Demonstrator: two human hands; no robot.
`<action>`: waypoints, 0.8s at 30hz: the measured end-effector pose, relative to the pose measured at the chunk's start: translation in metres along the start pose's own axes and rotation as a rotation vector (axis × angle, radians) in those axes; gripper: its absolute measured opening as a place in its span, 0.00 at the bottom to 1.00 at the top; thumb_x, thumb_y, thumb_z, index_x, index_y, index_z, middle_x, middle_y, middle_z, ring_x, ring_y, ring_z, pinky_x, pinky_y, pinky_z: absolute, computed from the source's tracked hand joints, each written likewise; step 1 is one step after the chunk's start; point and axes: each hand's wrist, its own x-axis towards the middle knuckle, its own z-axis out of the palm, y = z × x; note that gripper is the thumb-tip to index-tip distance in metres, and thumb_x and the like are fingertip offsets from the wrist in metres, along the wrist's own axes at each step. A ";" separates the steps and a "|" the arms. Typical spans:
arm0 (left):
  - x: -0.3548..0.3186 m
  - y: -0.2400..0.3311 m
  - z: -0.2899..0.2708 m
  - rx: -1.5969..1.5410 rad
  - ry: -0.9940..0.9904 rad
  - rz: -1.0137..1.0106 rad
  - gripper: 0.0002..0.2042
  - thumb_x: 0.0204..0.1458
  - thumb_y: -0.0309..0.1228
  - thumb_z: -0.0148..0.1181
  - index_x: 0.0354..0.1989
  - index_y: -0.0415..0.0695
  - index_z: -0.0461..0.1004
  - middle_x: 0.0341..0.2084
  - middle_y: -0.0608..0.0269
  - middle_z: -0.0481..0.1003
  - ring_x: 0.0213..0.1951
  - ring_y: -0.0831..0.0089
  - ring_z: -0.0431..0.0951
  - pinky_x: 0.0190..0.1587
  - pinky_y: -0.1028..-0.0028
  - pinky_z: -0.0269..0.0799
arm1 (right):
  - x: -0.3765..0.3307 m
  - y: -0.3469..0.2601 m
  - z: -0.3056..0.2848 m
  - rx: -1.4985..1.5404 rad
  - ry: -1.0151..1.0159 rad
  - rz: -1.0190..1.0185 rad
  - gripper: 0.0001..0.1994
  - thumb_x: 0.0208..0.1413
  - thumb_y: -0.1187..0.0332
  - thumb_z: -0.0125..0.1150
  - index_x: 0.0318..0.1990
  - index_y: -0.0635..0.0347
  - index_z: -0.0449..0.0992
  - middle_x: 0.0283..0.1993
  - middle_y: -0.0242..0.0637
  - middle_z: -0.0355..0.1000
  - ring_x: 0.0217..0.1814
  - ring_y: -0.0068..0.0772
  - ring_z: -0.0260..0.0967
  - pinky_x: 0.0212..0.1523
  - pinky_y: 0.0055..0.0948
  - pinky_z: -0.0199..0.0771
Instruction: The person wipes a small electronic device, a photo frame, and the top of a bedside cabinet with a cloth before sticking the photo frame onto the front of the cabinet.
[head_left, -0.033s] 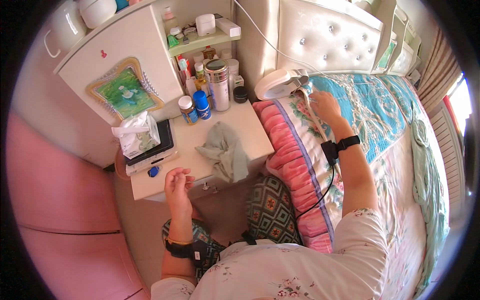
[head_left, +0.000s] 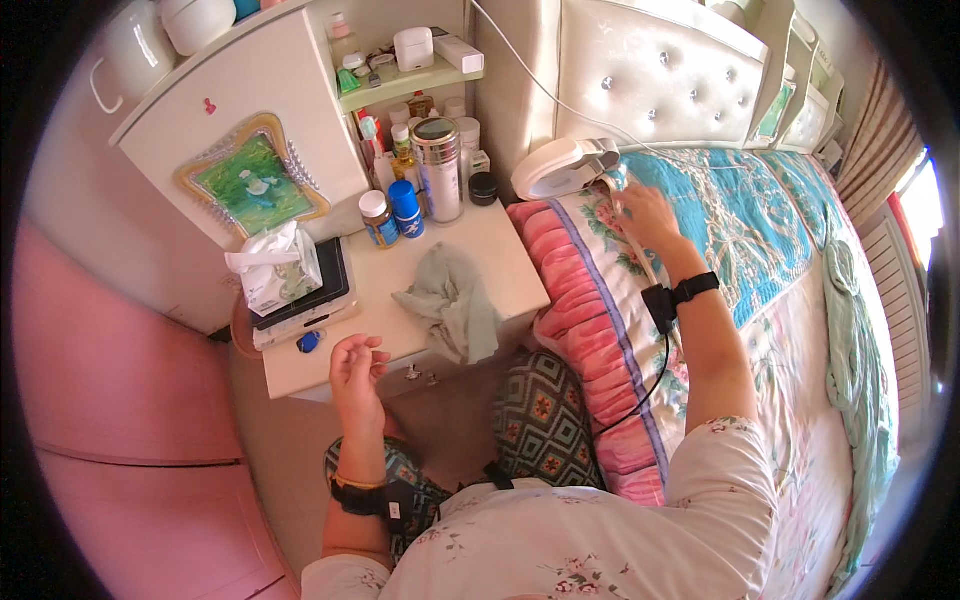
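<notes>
My right hand (head_left: 648,214) reaches onto the bed, its fingers bent around a pale strip (head_left: 634,246) at the strip's upper end. Just left of those fingertips lies a white, rounded device (head_left: 562,168), lamp-like in shape, close to the headboard. My left hand (head_left: 358,372) is raised before the front edge of the white nightstand (head_left: 375,295), palm partly up. Its fingers curl loosely and stand apart, with nothing in them. A crumpled grey-green cloth (head_left: 450,305) drapes over the nightstand's front edge, to the right of that hand.
Bottles stand at the nightstand's back, among them a blue one (head_left: 406,210) and a silver-lidded tumbler (head_left: 438,170). A tissue pack (head_left: 275,270) rests on a black case at left, near a blue fob (head_left: 308,342). A black cable (head_left: 655,385) hangs from my right wrist.
My right hand has shifted very slightly to the left by the white device. My left hand and the objects on the nightstand stay as they were.
</notes>
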 end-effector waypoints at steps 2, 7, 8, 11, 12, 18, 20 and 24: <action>-0.001 0.002 0.000 -0.001 0.005 -0.006 0.06 0.54 0.27 0.47 0.39 0.44 0.66 0.35 0.63 0.71 0.30 0.78 0.71 0.31 0.81 0.65 | -0.006 -0.008 0.015 -0.125 -0.024 -0.090 0.19 0.48 0.64 0.52 0.50 0.46 0.67 0.57 0.37 0.59 0.61 0.40 0.51 0.57 0.40 0.53; -0.002 0.002 0.002 -0.011 -0.009 -0.010 0.06 0.54 0.27 0.47 0.39 0.44 0.66 0.34 0.63 0.71 0.30 0.78 0.71 0.32 0.80 0.65 | -0.003 -0.026 0.003 -0.498 -0.100 -0.067 0.16 0.47 0.61 0.52 0.45 0.51 0.72 0.62 0.37 0.52 0.63 0.43 0.46 0.55 0.53 0.49; -0.003 0.003 0.001 -0.003 -0.007 -0.002 0.06 0.54 0.27 0.47 0.39 0.44 0.66 0.34 0.63 0.71 0.30 0.78 0.71 0.32 0.80 0.65 | 0.000 -0.026 0.008 -0.519 -0.079 -0.086 0.15 0.47 0.62 0.52 0.43 0.50 0.74 0.62 0.37 0.51 0.63 0.43 0.46 0.55 0.54 0.49; -0.004 0.004 0.000 0.007 -0.006 0.003 0.06 0.54 0.27 0.47 0.39 0.44 0.66 0.34 0.63 0.71 0.30 0.78 0.71 0.32 0.80 0.65 | 0.010 -0.025 0.013 -0.561 -0.086 -0.115 0.12 0.47 0.61 0.51 0.38 0.51 0.77 0.62 0.36 0.51 0.64 0.42 0.45 0.56 0.56 0.47; -0.004 0.005 0.001 0.008 -0.008 -0.003 0.06 0.54 0.27 0.46 0.39 0.44 0.66 0.34 0.63 0.72 0.30 0.78 0.71 0.32 0.80 0.65 | 0.014 -0.025 0.010 -0.544 -0.110 -0.104 0.12 0.47 0.62 0.52 0.39 0.51 0.76 0.62 0.37 0.52 0.64 0.42 0.45 0.55 0.55 0.48; -0.005 0.004 0.001 0.006 -0.019 0.005 0.05 0.54 0.27 0.47 0.39 0.44 0.66 0.34 0.63 0.72 0.30 0.79 0.71 0.32 0.80 0.65 | 0.015 -0.022 0.012 -0.554 -0.137 -0.082 0.15 0.47 0.63 0.52 0.43 0.52 0.75 0.61 0.38 0.53 0.63 0.44 0.45 0.56 0.55 0.48; -0.007 0.004 -0.001 0.018 -0.011 0.013 0.06 0.55 0.28 0.46 0.39 0.45 0.67 0.34 0.63 0.72 0.30 0.78 0.71 0.32 0.80 0.65 | 0.002 -0.019 0.020 -0.568 -0.076 -0.088 0.16 0.48 0.63 0.51 0.46 0.51 0.73 0.61 0.39 0.53 0.63 0.46 0.45 0.56 0.54 0.47; -0.008 0.005 -0.001 0.035 -0.002 0.016 0.06 0.54 0.28 0.47 0.39 0.45 0.67 0.34 0.63 0.72 0.30 0.78 0.71 0.32 0.80 0.65 | -0.014 -0.022 0.019 -0.637 -0.097 -0.123 0.20 0.49 0.60 0.51 0.51 0.49 0.69 0.60 0.41 0.54 0.63 0.48 0.44 0.57 0.54 0.44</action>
